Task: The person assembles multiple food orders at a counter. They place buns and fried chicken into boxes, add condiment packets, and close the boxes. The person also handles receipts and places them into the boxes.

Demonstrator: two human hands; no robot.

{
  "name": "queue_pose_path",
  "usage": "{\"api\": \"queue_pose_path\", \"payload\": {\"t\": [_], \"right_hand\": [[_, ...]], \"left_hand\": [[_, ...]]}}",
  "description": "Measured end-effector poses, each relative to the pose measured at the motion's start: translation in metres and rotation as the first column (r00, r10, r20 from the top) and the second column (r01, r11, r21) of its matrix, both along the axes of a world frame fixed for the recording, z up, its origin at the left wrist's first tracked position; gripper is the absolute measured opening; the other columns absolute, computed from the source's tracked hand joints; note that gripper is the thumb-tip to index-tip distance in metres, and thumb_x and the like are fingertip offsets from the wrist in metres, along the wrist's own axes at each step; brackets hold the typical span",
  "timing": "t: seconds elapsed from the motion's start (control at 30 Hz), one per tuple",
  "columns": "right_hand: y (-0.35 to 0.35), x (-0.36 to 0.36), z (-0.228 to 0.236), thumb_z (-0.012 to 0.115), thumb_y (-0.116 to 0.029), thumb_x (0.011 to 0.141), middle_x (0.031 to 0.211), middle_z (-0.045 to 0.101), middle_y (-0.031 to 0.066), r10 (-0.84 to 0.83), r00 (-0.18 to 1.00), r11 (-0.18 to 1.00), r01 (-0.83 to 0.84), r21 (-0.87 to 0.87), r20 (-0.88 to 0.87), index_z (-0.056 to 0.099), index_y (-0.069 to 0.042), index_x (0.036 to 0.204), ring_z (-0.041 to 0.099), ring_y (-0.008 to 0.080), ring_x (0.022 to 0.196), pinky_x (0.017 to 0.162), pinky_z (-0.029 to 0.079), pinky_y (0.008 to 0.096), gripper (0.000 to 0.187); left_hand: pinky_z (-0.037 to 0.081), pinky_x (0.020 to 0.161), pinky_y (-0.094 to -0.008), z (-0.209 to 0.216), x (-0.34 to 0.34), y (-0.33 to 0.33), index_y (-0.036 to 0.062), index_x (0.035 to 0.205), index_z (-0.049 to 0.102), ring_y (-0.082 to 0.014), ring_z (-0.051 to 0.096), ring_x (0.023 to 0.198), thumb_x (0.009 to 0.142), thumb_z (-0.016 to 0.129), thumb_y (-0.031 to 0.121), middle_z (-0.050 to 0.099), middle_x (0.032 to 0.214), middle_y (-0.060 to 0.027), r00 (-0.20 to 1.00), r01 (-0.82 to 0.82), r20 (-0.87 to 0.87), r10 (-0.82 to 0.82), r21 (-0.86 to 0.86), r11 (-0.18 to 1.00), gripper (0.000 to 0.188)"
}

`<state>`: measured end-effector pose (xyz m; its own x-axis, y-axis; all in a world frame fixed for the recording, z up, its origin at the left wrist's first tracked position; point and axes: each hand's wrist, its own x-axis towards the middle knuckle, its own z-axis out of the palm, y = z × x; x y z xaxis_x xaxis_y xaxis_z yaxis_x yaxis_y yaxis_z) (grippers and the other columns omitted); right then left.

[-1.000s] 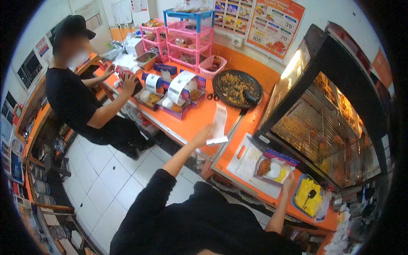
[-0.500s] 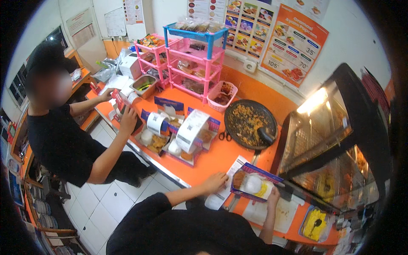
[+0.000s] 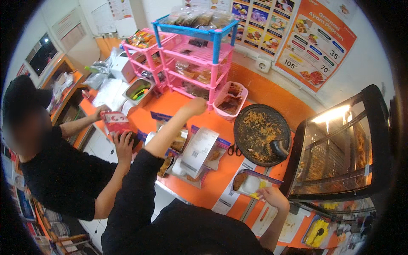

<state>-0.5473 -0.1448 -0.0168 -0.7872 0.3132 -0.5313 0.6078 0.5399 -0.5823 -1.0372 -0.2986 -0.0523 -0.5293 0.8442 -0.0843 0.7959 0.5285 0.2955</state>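
My left hand [image 3: 196, 106] reaches across the counter to the front of the lower shelves of a pink and blue rack [image 3: 221, 70]. Its fingers are partly hidden, and nothing can be made out in them. With my right hand [image 3: 274, 198] I grip the near right edge of an open food box [image 3: 268, 180]. Inside are a white rounded mound of rice [image 3: 251, 184], a brown piece of food [image 3: 240, 180] and something yellow. A long printed paper strip [image 3: 225, 202] lies partly beneath the box. Under my left forearm stand more filled boxes, one bearing a curled receipt [image 3: 199, 151].
A stone mortar [image 3: 255, 144] with crumbly brown food and a pestle stands beyond the box. Black scissors [image 3: 233, 150] lie beside it. A lit glass display case [image 3: 335, 148] borders the right. At left a co-worker [image 3: 63, 170] holds a red-and-white packet [image 3: 115, 122].
My left hand has left the box and paper and moved up and left to the rack. The box now sits on the counter over the strip. The co-worker's packet is turned more into view.
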Motion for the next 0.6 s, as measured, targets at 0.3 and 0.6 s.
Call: {"api": "queue_pose_path", "payload": {"t": [0.3,0.6], "right_hand": [[0.057,-0.292,-0.001,0.062,-0.015,0.087,0.097,0.06,0.0172,0.309,0.751,0.841,0.071,0.537,-0.584,0.063,-0.002,0.102,0.059,0.0352,0.096,0.077,0.049,0.045,0.02],[0.152,-0.494,-0.127,0.063,-0.021,0.084,0.115,0.057,0.0104,0.249,0.922,0.42,0.174,0.891,-0.298,0.059,-0.007,0.117,0.054,0.0313,0.111,0.082,0.052,0.0454,0.036]], "left_hand": [[0.05,0.095,-0.049,-0.127,-0.159,0.046,0.0049,0.118,0.067,-0.0371,0.051,0.127,0.092,0.05,0.022,0.055,0.135,-0.0187,0.96,-0.154,-0.263,0.097,-0.208,0.966,0.035],[0.05,0.095,-0.0477,-0.149,-0.172,0.056,0.0154,0.131,0.059,-0.0334,0.057,0.122,0.091,0.052,0.034,0.056,0.136,-0.016,0.893,-0.443,-0.057,0.447,0.073,0.893,0.044]]}}
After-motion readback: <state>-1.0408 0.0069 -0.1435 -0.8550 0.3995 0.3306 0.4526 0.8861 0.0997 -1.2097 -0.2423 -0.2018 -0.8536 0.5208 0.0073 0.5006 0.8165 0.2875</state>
